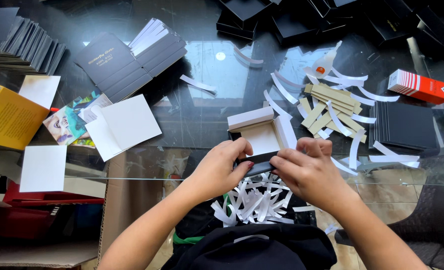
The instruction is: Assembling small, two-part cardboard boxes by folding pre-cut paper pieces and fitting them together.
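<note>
Box [260, 136], small, black outside and white-lined, sits on the glass tabletop [202, 115] at its near edge, opening upward, flaps raised, long axis left-to-right. Left hand [221, 167] and right hand [307, 172] pinch its near black wall from either side.

Your bench [207, 115] is shiny dark glass. On it you have a yellow box [8, 119], white paper squares [123, 125], stacks of black cards [27, 45], tan card strips [329, 106], a glue bottle [326, 64], a red box [419, 86] and curly white paper strips [282, 90]
</note>
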